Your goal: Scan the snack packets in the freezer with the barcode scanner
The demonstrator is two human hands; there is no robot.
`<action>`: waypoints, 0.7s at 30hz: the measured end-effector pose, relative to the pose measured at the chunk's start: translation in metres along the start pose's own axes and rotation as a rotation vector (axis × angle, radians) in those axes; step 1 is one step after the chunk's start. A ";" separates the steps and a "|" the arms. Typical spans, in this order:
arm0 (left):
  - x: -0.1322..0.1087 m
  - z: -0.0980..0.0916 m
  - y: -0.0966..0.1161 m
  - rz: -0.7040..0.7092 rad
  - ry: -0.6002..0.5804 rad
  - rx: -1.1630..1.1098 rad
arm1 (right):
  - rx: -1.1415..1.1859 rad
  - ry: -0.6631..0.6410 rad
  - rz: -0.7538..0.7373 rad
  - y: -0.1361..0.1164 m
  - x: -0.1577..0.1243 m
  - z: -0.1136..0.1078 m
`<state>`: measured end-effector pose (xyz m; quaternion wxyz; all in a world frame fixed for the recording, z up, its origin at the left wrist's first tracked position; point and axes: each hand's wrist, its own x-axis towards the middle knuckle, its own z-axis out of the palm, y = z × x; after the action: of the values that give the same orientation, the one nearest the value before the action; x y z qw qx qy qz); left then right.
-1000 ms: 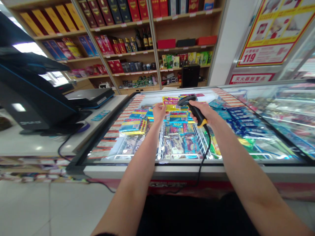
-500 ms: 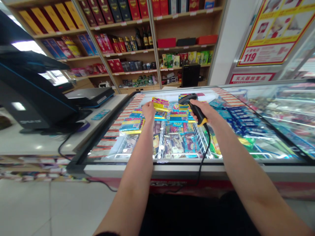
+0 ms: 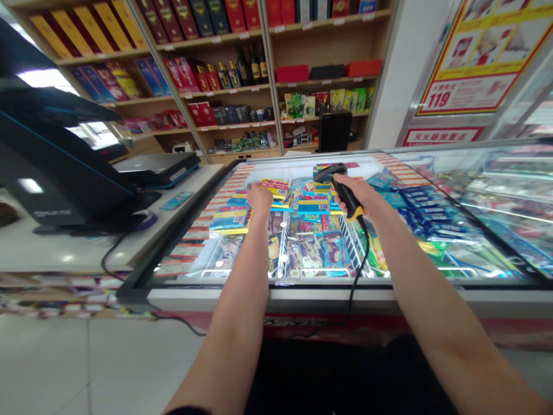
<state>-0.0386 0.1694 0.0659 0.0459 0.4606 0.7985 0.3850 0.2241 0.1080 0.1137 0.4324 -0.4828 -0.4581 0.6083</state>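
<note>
In the head view my right hand (image 3: 359, 195) is wrapped around the grip of a black and yellow barcode scanner (image 3: 349, 193), its head pointing left. A black cable (image 3: 362, 259) runs down from its handle. My left hand (image 3: 260, 200) is closed at the left edge of a flat yellow and pink packet (image 3: 276, 187), its fingertips partly hidden. This packet lies low over similar blue and yellow packets. More packets rest on the glass: a stack (image 3: 230, 218) left of my left hand and another packet (image 3: 313, 204) below the scanner.
Under the glass of the chest freezer (image 3: 207, 294), wire baskets (image 3: 285, 248) hold wrapped frozen treats. A counter (image 3: 78, 251) at left carries a dark terminal (image 3: 64, 173) and a flat scale (image 3: 158, 168). Shelves (image 3: 216, 43) of boxes and bottles stand behind.
My left hand has shifted slightly left and lowered the yellow and pink packet from a tilted pose to a flatter one on the packets. The scanner stays in nearly the same place.
</note>
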 end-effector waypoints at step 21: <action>-0.042 0.009 0.029 0.434 0.049 0.014 | -0.005 0.019 0.018 -0.003 -0.004 0.002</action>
<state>0.0100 0.1500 0.0668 -0.0605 0.6124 0.6842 0.3913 0.2232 0.1047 0.1178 0.4299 -0.4938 -0.4511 0.6065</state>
